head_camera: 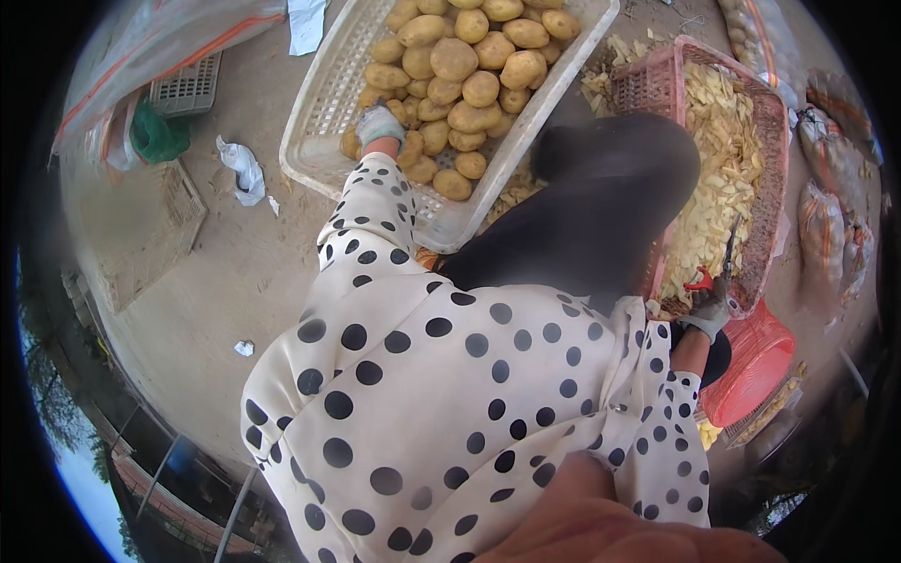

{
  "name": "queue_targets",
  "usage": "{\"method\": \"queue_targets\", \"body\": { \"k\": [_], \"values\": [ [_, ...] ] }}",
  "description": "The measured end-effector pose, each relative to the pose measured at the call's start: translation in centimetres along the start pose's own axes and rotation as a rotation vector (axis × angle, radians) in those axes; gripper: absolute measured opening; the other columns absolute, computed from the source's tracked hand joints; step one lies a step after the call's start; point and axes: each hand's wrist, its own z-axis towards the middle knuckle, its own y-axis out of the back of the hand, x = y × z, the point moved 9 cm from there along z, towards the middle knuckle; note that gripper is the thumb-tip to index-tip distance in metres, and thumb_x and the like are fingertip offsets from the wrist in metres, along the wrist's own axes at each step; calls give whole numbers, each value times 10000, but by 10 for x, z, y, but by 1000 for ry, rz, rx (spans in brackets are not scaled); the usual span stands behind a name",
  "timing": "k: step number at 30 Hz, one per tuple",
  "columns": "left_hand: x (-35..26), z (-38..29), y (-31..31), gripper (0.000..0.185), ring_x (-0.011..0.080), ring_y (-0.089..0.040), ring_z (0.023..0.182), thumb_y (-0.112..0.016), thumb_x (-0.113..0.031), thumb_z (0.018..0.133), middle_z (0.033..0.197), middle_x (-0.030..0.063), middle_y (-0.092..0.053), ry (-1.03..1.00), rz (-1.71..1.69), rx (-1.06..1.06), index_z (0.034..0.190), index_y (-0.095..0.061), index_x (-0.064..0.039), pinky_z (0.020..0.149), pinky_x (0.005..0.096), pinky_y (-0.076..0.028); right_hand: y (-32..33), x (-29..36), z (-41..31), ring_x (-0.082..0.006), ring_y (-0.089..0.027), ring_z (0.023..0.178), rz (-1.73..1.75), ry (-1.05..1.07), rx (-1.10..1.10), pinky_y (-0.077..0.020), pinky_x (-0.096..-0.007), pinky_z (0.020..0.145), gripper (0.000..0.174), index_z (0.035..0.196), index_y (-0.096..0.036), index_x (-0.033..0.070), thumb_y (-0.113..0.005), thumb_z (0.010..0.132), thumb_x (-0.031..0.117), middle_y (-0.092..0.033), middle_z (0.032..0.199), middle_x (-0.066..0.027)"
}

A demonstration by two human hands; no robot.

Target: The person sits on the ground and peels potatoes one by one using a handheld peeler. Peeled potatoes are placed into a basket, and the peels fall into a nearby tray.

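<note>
My left hand point(381, 128), in a pale, soiled glove, reaches among unpeeled potatoes point(454, 91) in a white perforated plastic crate point(310, 105). Its fingertips are hidden, so a grip on a potato cannot be made out. To the right, my gloved right hand point(709, 311) holds a bladed hand tool point(729, 255), its dark blade pointing away from me; a red part point(700, 279) shows beside the hand. This hand is over the near end of a pink plastic crate point(780, 151) heaped with pale peelings point(711, 162).
My bent, dark-trousered leg point(598, 190) lies between the two crates. Beside my right forearm is a red plastic tub point(750, 362). Filled mesh sacks point(822, 229) stand at far right. Leftward are a flat crate point(151, 232), green netting point(156, 130) and a white plastic scrap point(243, 171).
</note>
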Motion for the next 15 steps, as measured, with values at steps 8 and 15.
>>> {"method": "queue_targets", "body": {
  "k": [8,15],
  "values": [
    [-32,-28,32,585,332,-559,1051,-776,-202,652,1146,165,-581,-162,-362,7,1170,-530,-87,871,369,-477,15,-20,40,-108,-477,533,-862,666,139,-378,-235,436,149,972,-588,74,-586,838,138,-534,716,-2],
    [-162,-103,104,667,304,-555,1038,-786,-109,624,1133,163,-549,-449,-1755,701,1206,-467,-33,859,370,-489,6,-26,20,-184,-591,763,-221,-56,-86,-470,-317,648,285,1076,-575,79,-572,832,227,-607,861,-84]
  ]
}}
